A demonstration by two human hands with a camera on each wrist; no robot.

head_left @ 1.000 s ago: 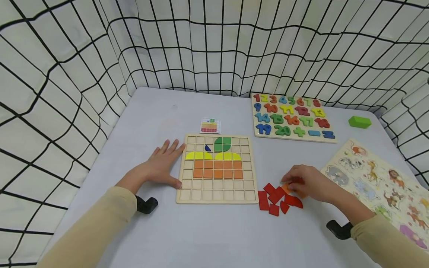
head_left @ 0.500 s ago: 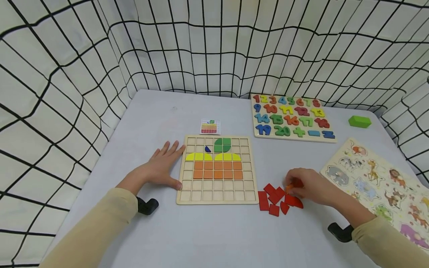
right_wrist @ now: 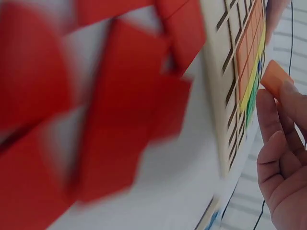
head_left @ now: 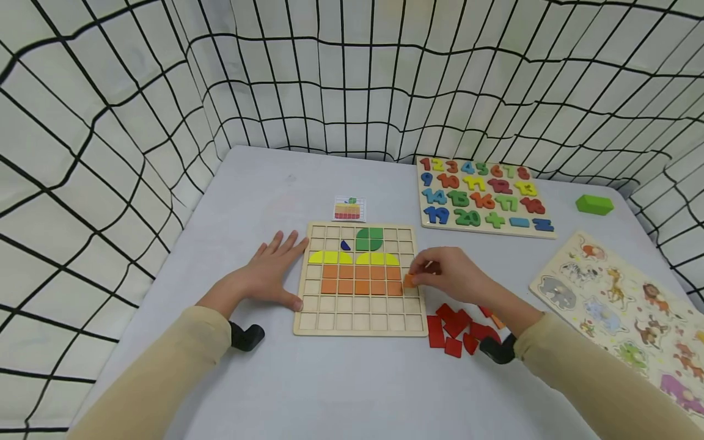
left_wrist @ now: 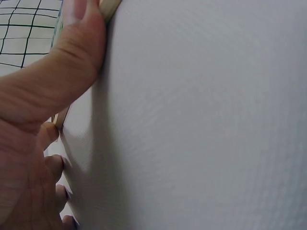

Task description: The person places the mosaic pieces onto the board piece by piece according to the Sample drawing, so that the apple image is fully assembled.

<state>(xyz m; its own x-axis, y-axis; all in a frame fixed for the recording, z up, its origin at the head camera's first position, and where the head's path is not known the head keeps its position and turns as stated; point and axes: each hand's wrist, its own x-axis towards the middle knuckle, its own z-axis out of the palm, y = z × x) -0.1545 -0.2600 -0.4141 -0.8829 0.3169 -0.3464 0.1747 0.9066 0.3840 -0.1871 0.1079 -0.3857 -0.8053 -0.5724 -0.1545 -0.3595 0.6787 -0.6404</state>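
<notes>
A wooden grid board (head_left: 360, 322) lies flat on the table, with two rows of orange squares (head_left: 362, 279), rounded yellow pieces (head_left: 377, 259), a green shape (head_left: 370, 239) and a small blue piece (head_left: 345, 245) on it. Along its left edge rests my left hand (head_left: 269, 275), fingers spread; the thumb (left_wrist: 79, 48) touches the edge in the left wrist view. My right hand (head_left: 453, 274) pinches an orange square tile (right_wrist: 276, 79) between thumb and fingertips, over the board's right side beside the orange rows. In the head view the fingers partly hide that tile.
Loose red pieces (head_left: 455, 321) lie just right of the board, beneath the right forearm. A small picture card (head_left: 349, 208) sits behind it. Farther right are a number puzzle (head_left: 484, 229), an animal puzzle (head_left: 594, 287) and a green block (head_left: 594, 205). Black netting (head_left: 368, 79) surrounds the table.
My right hand has picked up an orange tile from the loose pieces and moved left and away from me to the board's right side. My left hand has stayed at the left edge.
</notes>
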